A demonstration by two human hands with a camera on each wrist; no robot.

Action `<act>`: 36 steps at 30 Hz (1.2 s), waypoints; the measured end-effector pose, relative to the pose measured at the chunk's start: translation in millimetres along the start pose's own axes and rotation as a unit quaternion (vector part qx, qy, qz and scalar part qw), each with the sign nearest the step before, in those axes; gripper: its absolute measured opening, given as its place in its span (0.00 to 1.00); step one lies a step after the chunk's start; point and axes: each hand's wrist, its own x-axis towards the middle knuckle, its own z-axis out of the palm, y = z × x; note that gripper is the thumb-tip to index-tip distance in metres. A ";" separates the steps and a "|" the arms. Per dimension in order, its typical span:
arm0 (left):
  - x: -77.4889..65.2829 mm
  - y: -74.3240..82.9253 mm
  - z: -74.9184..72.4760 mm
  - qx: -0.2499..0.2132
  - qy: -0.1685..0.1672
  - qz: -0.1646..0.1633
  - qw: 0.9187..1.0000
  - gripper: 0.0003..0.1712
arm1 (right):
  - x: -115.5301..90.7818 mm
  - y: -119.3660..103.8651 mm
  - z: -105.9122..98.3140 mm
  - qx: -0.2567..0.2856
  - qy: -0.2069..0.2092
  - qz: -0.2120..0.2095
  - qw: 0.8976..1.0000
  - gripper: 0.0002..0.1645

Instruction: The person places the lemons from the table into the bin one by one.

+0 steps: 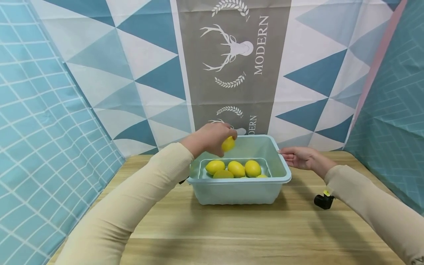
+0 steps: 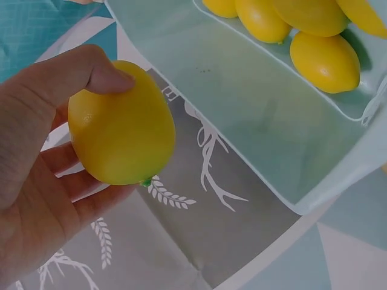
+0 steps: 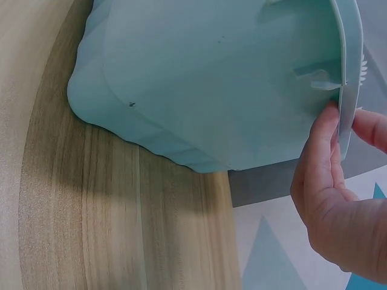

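Note:
My left hand (image 1: 214, 138) grips a yellow lemon (image 2: 124, 130) between thumb and fingers, raised over the left back part of a pale blue-green plastic basin (image 1: 236, 192). In the left wrist view the lemon's small green tip points down, away from the thumb. Several more lemons (image 1: 236, 169) lie on the basin's floor, some partly hidden behind its front wall. At the basin's right side, my right hand (image 1: 299, 157) pinches the rim (image 3: 349, 90), thumb on one side and fingers under the lip on the other.
The basin stands on a wood-grain table (image 1: 212, 235) near its back edge. A patterned cloth (image 1: 159, 73) with triangles and deer heads hangs behind. Blue tiled-pattern sheets (image 1: 43, 121) flank the sides. A small black wrist-camera piece (image 1: 324, 201) shows under the right sleeve.

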 end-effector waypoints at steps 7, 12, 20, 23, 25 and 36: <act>9.4 1.9 4.5 -0.005 -0.012 0.002 1.000 0.31 | -0.7 -0.4 -1.2 -0.009 0.000 -0.001 1.000 0.13; 20.5 6.9 7.7 -0.017 -0.035 0.019 0.999 0.30 | -1.8 0.6 -2.4 -0.008 0.003 0.000 1.000 0.12; 32.5 13.2 15.0 -0.045 -0.076 0.036 0.995 0.30 | -0.4 0.9 1.5 -0.009 0.009 0.001 1.000 0.12; 35.9 14.6 16.7 -0.045 -0.080 0.041 0.995 0.30 | -0.1 0.2 2.4 -0.004 0.012 0.002 1.000 0.13; 37.7 15.6 17.7 -0.045 -0.084 0.049 0.994 0.30 | 0.0 -0.2 2.8 0.000 0.012 0.003 1.000 0.12; 41.4 18.9 16.5 -0.043 -0.095 0.057 0.993 0.33 | 0.3 -1.0 2.1 0.006 0.007 0.002 1.000 0.14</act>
